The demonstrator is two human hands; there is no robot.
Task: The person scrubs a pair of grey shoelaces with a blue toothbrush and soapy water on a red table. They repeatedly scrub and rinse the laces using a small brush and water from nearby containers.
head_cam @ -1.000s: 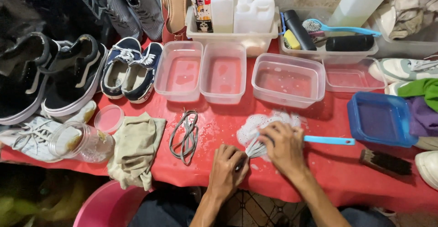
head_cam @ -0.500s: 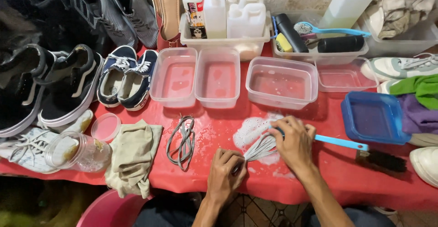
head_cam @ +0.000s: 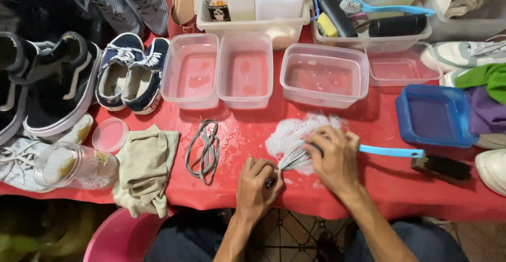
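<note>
L hand (head_cam: 256,185) sits at 6 o'clock on the red plastic-covered table (head_cam: 369,188), fingers curled tight into a fist, pinching the near ends of a bunch of grey shoelaces (head_cam: 293,159). R hand (head_cam: 333,156) lies just at 2 o'clock of it, fingers pressed together & bent down over a light-blue-handled brush (head_cam: 390,151), pressing it onto the laces; brush head hidden under the hand. Laces lie flat in a patch of white soap foam (head_cam: 292,133) near table centre, fanning from L fist toward R hand.

A second loop of grey laces (head_cam: 207,151) lies at 9 o'clock of the L hand, apart from it. Further at 9: crumpled beige cloth (head_cam: 145,167), clear plastic jar on its side (head_cam: 74,166), its pink lid (head_cam: 109,134).

At 12 o'clock, a row of clear plastic tubs w/ water (head_cam: 322,76). At 3 o'clock: blue square plastic container (head_cam: 435,115), black-bristled brush (head_cam: 441,167). At 10–11 o'clock: navy low-top sneakers w/ white laces (head_cam: 132,72).
</note>
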